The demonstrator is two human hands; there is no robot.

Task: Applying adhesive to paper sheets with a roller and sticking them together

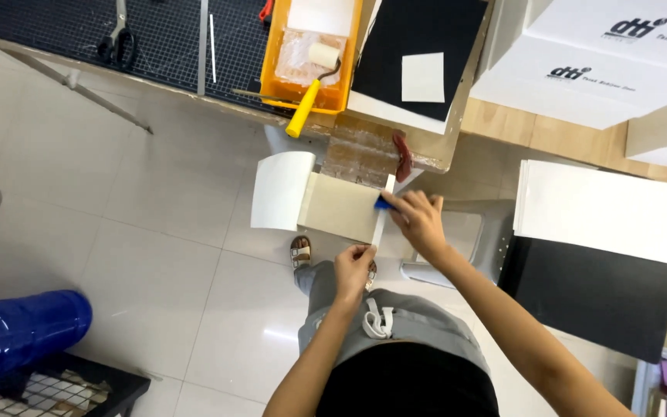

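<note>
A beige board with a white sheet curling off its left end is held out over the floor below the table edge. My left hand pinches the near end of a narrow white strip along the board's right side. My right hand presses a small blue tool onto that strip near its far end.
On the table above stand an orange tray with a yellow-handled roller, scissors on a gridded cutting mat, a black board and white boxes. A stack of white and black sheets lies right. A blue bottle sits lower left.
</note>
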